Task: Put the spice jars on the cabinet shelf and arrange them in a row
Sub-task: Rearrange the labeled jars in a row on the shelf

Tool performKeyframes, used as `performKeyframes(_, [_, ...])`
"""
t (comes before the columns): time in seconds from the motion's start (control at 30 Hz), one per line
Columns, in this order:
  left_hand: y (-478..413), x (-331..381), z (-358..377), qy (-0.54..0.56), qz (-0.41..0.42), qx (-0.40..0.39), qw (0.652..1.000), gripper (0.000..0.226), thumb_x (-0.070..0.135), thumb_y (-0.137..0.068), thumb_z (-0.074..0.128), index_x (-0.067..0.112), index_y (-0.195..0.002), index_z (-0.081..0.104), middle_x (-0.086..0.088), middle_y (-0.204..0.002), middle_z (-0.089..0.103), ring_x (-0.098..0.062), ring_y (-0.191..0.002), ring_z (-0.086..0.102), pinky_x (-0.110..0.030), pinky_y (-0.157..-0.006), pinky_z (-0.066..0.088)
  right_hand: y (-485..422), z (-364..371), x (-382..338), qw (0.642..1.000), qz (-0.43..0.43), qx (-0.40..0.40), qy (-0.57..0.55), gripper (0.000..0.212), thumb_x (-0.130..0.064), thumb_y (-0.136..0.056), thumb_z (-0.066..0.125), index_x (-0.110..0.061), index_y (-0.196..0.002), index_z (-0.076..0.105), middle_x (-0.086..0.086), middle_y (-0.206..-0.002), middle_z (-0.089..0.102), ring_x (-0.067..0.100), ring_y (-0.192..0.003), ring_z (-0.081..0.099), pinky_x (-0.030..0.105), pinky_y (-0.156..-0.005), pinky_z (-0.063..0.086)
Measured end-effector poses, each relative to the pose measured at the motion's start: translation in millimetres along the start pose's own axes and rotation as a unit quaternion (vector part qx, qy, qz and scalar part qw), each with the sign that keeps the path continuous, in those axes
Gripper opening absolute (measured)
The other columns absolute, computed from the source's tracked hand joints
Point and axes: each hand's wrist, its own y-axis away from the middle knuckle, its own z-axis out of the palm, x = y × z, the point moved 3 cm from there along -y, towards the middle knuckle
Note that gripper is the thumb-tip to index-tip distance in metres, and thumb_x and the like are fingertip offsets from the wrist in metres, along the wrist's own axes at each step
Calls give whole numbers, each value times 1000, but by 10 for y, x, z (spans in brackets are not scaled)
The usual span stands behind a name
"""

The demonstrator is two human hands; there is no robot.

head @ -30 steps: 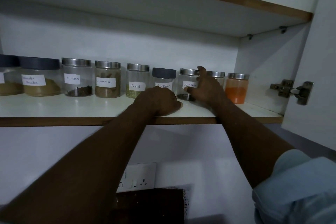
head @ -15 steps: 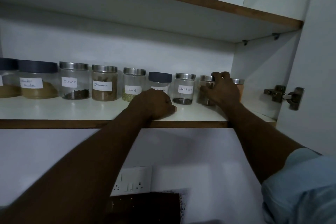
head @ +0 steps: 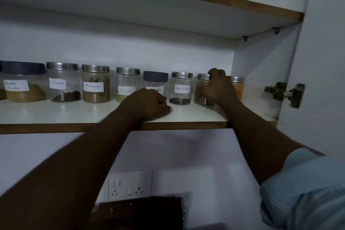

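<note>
- Centre of the frame: the left hand sits curled into a loose fist on the front of the white cabinet shelf, knuckles down, nothing in it.
- Right of centre, the right hand is wrapped around a steel-lidded jar of brownish spice, fingers hooked over the lid rim, the jar standing upright on the shelf.
- Just right of that hand, an orange-filled jar peeks out, partly hidden behind the hand, close to the cabinet's side wall.
- Running left along the back of the shelf, in a row: the Black Pepper jar, a dark-lidded jar half covered by the left hand, the Fennel jar, the Cinnamon jar, the Cloves jar.
- Far left, a wide dark-lidded jar of tan powder; its label is too blurred to read.
- Right edge, mid-height: a metal door hinge on the open door.
- Bottom centre: a wall socket plate under the shelf.
</note>
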Motion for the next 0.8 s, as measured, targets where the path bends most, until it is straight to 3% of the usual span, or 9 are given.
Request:
performKeyframes(0.1, [-8,-12,3,-3,-1,15,1000,40,64,-88,57,29,-95,75,12,-129,67,-15,-107,61,-31,-89,46,46,16,-21,998,-19,25,48,69,-54,-81,58,-13,-135,45,13,-131,53,38,-111,58,42,-84,51])
performKeyframes(0.23, [-20,-16,15,-11,0,15,1000,40,65,-87,56,30,-93,74,14,-133,65,-16,-111,60,-30,-87,43,43,-8,-35,993,-27,52,107,84,-70,-80,66,-11,-136,44,13,-131,53,37,-115,54,43,-90,49])
performKeyframes(0.4, [-24,-30,26,-7,-4,11,1000,41,66,-86,56,30,-90,73,14,-129,67,-15,-112,60,-35,-96,47,73,7,18,998,1,61,26,74,-51,-77,72,-13,-134,45,11,-131,52,37,-118,50,37,-79,42])
performKeyframes(0.53, [-13,-18,22,-7,-5,5,1000,39,65,-87,56,30,-88,72,14,-130,66,-15,-112,60,-35,-97,47,95,-13,39,997,-11,71,-12,66,-49,-77,70,-18,-133,50,9,-137,49,34,-124,47,36,-85,41])
performKeyframes(0.63, [33,31,-8,4,7,19,1000,32,58,-91,57,36,-105,75,14,-130,66,-15,-117,59,-33,-99,45,116,-18,22,997,-13,76,13,69,-56,-77,72,-20,-133,52,12,-139,46,36,-128,43,40,-91,43])
performKeyframes(0.8, [76,144,-40,45,54,16,997,27,44,-95,60,37,-116,75,14,-122,71,-10,-110,63,-36,-100,50,131,-30,35,996,5,64,-54,64,-42,-81,75,-21,-137,53,10,-141,47,33,-124,49,36,-91,44])
